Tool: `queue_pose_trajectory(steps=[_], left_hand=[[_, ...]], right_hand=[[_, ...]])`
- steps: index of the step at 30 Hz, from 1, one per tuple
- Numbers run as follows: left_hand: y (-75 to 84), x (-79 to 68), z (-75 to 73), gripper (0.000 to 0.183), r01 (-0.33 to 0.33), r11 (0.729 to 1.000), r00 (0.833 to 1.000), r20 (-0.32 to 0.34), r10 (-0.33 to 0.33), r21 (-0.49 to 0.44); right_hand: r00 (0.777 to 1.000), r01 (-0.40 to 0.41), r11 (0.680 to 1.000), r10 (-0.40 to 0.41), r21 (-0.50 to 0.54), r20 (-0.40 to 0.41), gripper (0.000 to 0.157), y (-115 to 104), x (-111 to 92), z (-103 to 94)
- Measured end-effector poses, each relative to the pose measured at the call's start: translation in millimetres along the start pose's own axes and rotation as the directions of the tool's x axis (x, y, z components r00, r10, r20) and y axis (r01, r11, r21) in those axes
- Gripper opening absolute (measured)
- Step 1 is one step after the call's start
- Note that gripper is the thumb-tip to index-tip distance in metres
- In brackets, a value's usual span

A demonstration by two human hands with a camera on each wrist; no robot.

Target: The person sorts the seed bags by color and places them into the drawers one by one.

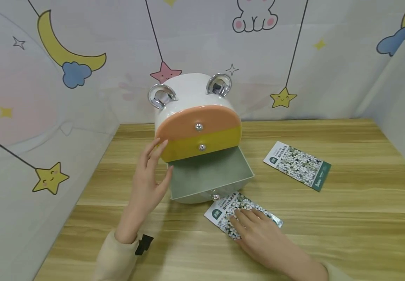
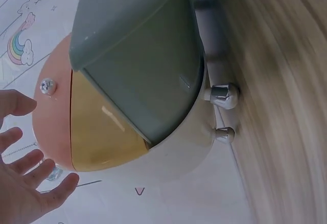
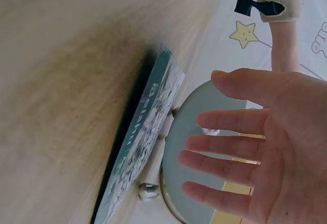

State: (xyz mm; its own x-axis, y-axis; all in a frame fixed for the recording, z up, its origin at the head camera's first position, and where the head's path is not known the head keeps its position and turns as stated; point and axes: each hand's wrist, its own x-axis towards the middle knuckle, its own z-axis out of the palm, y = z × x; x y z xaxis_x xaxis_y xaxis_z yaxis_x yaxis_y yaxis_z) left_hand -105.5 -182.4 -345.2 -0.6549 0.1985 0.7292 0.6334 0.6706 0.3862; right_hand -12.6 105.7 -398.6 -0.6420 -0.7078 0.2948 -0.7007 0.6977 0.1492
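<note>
A small white drawer cabinet (image 1: 188,91) with shiny silver ears stands on the table. Its orange top drawer (image 1: 184,123) and yellow middle drawer (image 1: 184,146) are closed, while the grey-green bottom drawer (image 1: 209,171) is pulled out and holds nothing visible. My left hand (image 1: 147,185) is beside the cabinet's left side, fingers spread and holding nothing. Over a seed packet (image 1: 244,205) printed with white flowers hovers my right hand (image 1: 263,238). In the right wrist view its fingers (image 3: 225,142) are extended and apart from the packet (image 3: 148,132). Part of that packet is hidden by the hand.
A second flower seed packet (image 1: 298,166) lies flat on the wooden table (image 1: 357,218), right of the cabinet. Behind the cabinet hangs a pale backdrop (image 1: 202,39) with cartoon stars and moons. Silver feet (image 2: 225,96) hold the cabinet up.
</note>
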Motion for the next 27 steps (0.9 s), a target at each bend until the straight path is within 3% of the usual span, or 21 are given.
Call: queue_pose_trajectory(steps=[7, 9, 12, 16, 20, 23, 27], left_hand=[[19.2, -13.0, -5.6, 0.061, -0.176, 0.976, 0.984, 0.05, 0.171, 0.127], [25.5, -15.3, -7.2, 0.054, -0.235, 0.962, 0.971, 0.074, 0.226, 0.14], [35.9, -16.8, -7.7, 0.041, -0.336, 0.93, 0.939, 0.125, 0.319, 0.15], [50.8, -20.3, -5.0, 0.037, -0.458, 0.875, 0.879, 0.227, 0.42, 0.156], [63.2, -27.5, 1.4, 0.037, -0.563, 0.812, 0.796, 0.364, 0.484, 0.152], [68.9, -32.6, 8.6, 0.038, -0.625, 0.768, 0.727, 0.461, 0.509, 0.138], [72.5, -37.7, 19.5, 0.05, -0.662, 0.741, 0.649, 0.582, 0.49, 0.115]], right_hand=[[0.996, -0.015, 0.999, 0.012, 0.033, 0.093, 0.049, 3.1, -12.1, 1.2], [0.993, -0.012, 0.999, 0.007, 0.045, 0.117, 0.05, 4.5, -16.1, 1.4], [0.992, -0.012, 0.998, 0.005, 0.054, 0.127, 0.053, 6.5, -21.5, 1.9], [0.993, -0.019, 0.999, 0.015, 0.036, 0.113, 0.057, 7.9, -26.8, 2.3], [0.99, -0.036, 0.999, 0.033, 0.021, 0.137, 0.06, 7.7, -28.6, 1.8], [0.984, -0.054, 0.998, 0.049, 0.026, 0.173, 0.061, 7.4, -27.9, 0.9], [0.978, -0.084, 0.995, 0.072, 0.049, 0.197, 0.063, 7.0, -26.9, 0.9]])
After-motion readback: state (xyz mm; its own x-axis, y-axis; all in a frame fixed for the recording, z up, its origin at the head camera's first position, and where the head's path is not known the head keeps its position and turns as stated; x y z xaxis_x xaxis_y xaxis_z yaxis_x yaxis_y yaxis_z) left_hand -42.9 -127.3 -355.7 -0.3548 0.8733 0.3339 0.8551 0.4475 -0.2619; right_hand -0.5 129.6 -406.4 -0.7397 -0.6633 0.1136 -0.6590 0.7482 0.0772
